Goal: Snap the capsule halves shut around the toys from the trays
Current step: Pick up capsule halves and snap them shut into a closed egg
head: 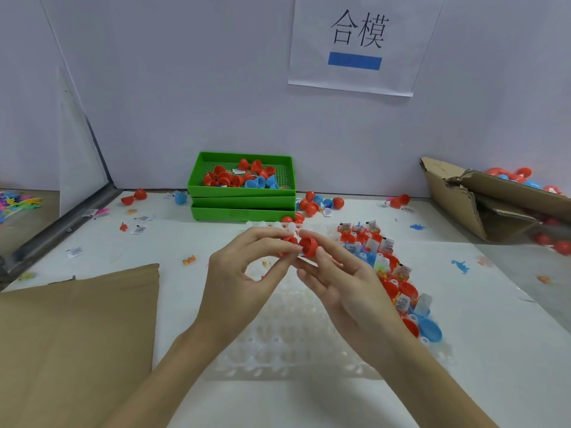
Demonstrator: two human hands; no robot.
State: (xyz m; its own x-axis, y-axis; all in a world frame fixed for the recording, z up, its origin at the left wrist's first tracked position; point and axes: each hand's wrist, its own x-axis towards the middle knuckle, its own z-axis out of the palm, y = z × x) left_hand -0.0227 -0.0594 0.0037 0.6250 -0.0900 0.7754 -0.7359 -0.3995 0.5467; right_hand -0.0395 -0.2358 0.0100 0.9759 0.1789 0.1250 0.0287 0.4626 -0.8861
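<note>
I have both halves of a red capsule up above the clear plastic tray (287,350), between the two hands. My left hand (244,273) pinches one red half (289,241) at its fingertips, the rest of its fingers curled loosely. My right hand (336,282) pinches the other red half (309,246) between thumb and forefinger, its open mouth turned left toward the first. The two halves sit just beside each other, possibly touching at the rims; I cannot tell whether a toy is inside. The closing axis runs left to right, from one hand to the other, so I judge the next move is a straight squeeze together, rims lined up. Filled capsule halves (383,267) lie to the right on the counter (173,242).
</note>
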